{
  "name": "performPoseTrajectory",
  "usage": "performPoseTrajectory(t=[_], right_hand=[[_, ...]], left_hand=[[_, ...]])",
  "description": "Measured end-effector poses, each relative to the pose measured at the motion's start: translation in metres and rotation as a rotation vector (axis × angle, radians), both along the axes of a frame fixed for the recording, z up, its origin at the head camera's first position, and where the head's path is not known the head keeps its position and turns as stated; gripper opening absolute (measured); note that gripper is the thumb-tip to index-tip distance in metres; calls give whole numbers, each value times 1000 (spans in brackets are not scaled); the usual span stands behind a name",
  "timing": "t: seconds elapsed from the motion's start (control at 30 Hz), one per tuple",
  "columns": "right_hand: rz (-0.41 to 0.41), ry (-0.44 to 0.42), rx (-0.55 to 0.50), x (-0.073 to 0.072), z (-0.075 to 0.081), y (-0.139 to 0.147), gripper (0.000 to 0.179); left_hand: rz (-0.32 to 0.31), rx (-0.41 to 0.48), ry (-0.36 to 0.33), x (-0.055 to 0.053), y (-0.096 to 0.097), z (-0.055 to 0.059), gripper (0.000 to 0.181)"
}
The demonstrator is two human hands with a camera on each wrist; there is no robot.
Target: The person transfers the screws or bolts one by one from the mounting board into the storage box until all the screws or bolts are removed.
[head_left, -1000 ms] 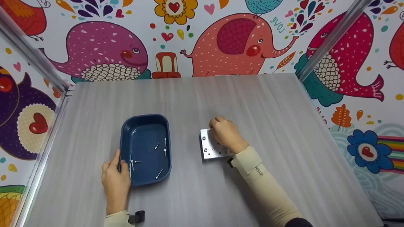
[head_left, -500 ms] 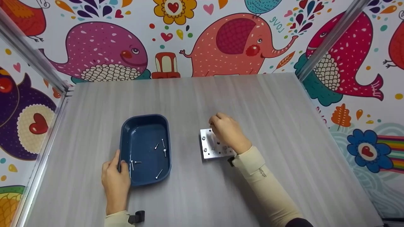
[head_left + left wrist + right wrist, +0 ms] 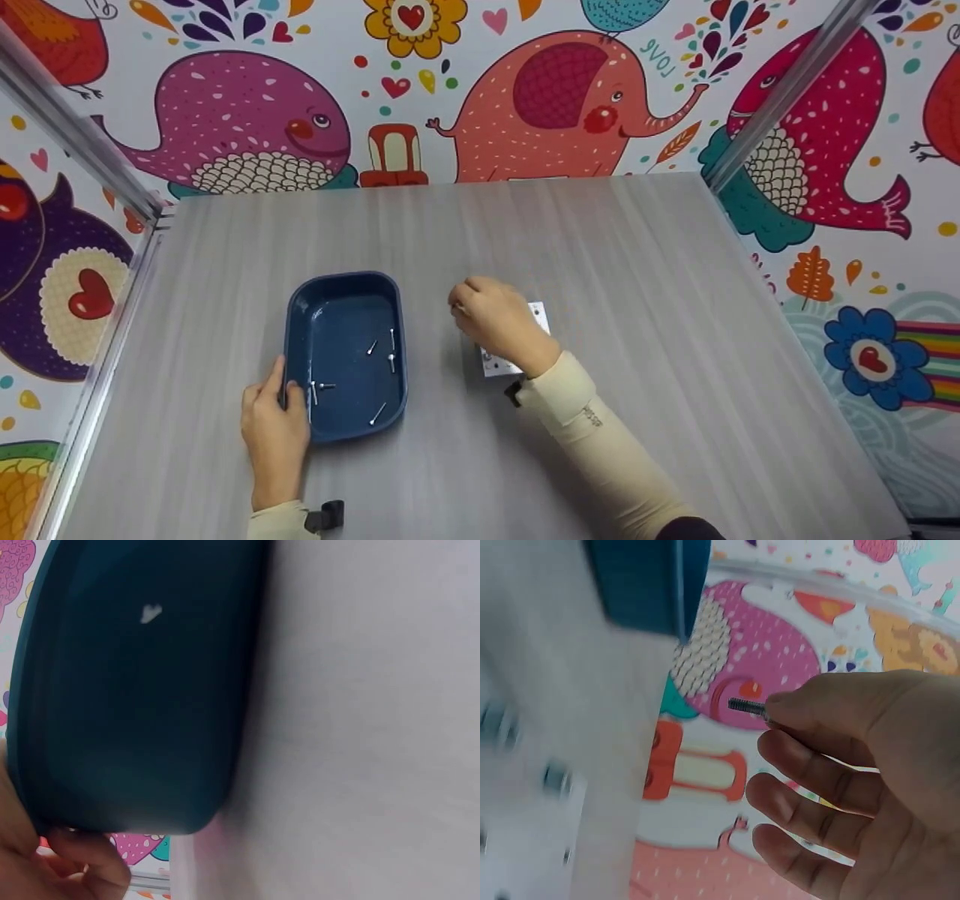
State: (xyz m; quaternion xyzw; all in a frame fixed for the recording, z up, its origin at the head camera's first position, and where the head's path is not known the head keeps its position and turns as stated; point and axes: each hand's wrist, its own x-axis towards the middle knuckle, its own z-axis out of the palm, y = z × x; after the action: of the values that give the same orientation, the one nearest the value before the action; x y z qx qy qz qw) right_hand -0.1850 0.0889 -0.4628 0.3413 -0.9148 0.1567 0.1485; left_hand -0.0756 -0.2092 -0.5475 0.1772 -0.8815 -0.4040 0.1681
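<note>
My left hand [image 3: 274,439] grips the left wall of a blue plastic tray [image 3: 341,311], thumb and fingers on either side of the rim. Several small metal screws [image 3: 391,364] lie scattered on the tray's floor. My right hand [image 3: 504,324] hovers above the left part of a silver metal plate [image 3: 539,315] and covers most of it. In the right wrist view, its thumb and index finger pinch a screw [image 3: 746,706], threaded end sticking out; the head is hidden by the fingertips. Blurred bolt heads [image 3: 557,778] stand on the plate.
A grey wood-grain table [image 3: 600,247] carries tray and plate, with a gap between them. Metal frame posts [image 3: 82,112] and walls printed with cartoon animals enclose the table at the back and sides.
My right hand has lifted off the plate's far edge and moved left toward the tray, with the screw between its fingers. The left hand and tray have stayed put.
</note>
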Motion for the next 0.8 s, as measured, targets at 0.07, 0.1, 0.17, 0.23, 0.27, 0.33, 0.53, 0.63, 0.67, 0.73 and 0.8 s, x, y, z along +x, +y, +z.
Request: performPoseTrajectory(t=[0.07, 0.1, 0.17, 0.23, 0.27, 0.33, 0.53, 0.63, 0.67, 0.73, 0.8], right_hand=[[26, 2, 10, 4, 2, -12, 7], [37, 3, 16, 6, 3, -18, 7], [53, 5, 31, 11, 5, -30, 7], [71, 14, 51, 18, 5, -42, 8], [82, 20, 61, 21, 5, -49, 8], [102, 28, 87, 27, 6, -60, 8], [146, 34, 163, 41, 1, -80, 7], [158, 51, 176, 45, -3, -83, 9], [162, 57, 178, 46, -5, -83, 9], [169, 69, 179, 48, -10, -84, 9], [171, 76, 181, 49, -15, -84, 8]], left_hand=[[-3, 3, 5, 0, 0, 0, 44], [-4, 3, 6, 0, 0, 0, 44], [-5, 4, 10, 0, 0, 0, 44], [-3, 7, 11, 0, -1, 0, 44], [-1, 8, 10, 0, -1, 0, 44], [2, 12, 9, 1, 0, 0, 44], [-3, 24, -2, 1, 1, 0, 44], [-1, 26, -6, 1, 0, 0, 44], [1, 26, -6, 1, 0, 0, 44], [2, 27, -4, 1, 0, 0, 44], [2, 28, -2, 1, 0, -1, 44]])
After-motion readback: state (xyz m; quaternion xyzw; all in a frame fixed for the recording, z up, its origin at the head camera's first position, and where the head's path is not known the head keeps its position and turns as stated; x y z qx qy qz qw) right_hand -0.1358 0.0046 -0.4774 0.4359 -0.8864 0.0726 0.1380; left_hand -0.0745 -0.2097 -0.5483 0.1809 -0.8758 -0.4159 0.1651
